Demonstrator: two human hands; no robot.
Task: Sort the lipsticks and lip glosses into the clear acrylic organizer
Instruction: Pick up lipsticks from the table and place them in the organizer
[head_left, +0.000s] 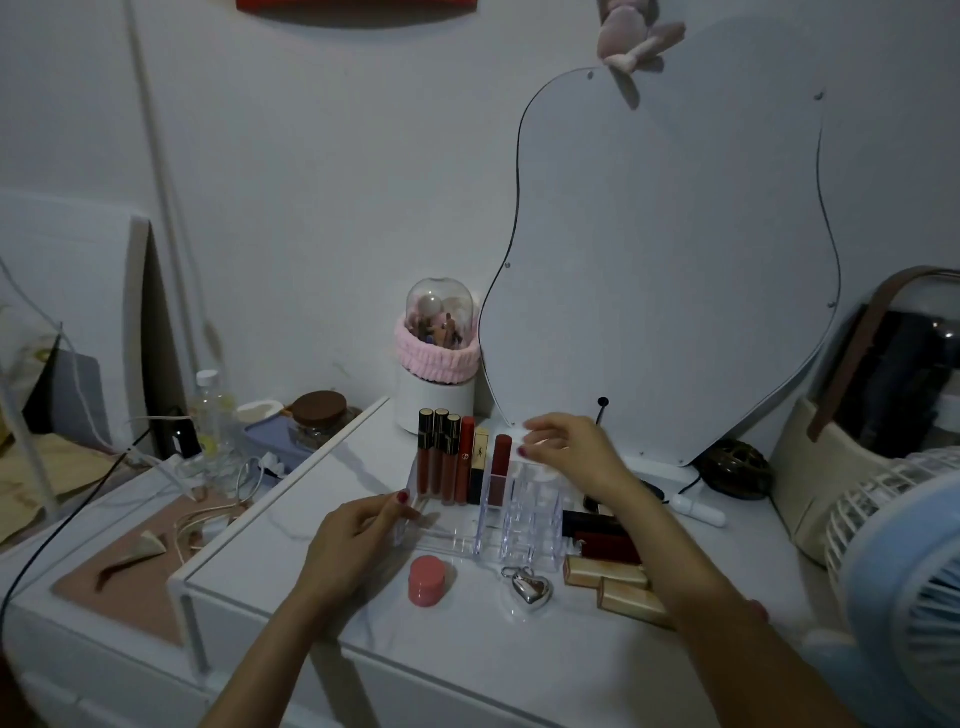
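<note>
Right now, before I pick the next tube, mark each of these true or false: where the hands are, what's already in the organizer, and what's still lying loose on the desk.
1. Several lip gloss tubes stand upright in the back row of the clear organizer. True.
2. The left hand holds the organizer's front left corner. True.
3. The right hand grips a gold lipstick. False: it hovers over the organizer's right rear, and no lipstick shows in it.
4. The gold lipsticks lie on the desk to the right of the organizer. True.
5. The pink jar sits inside the organizer. False: it stands on the desk in front of it.
</note>
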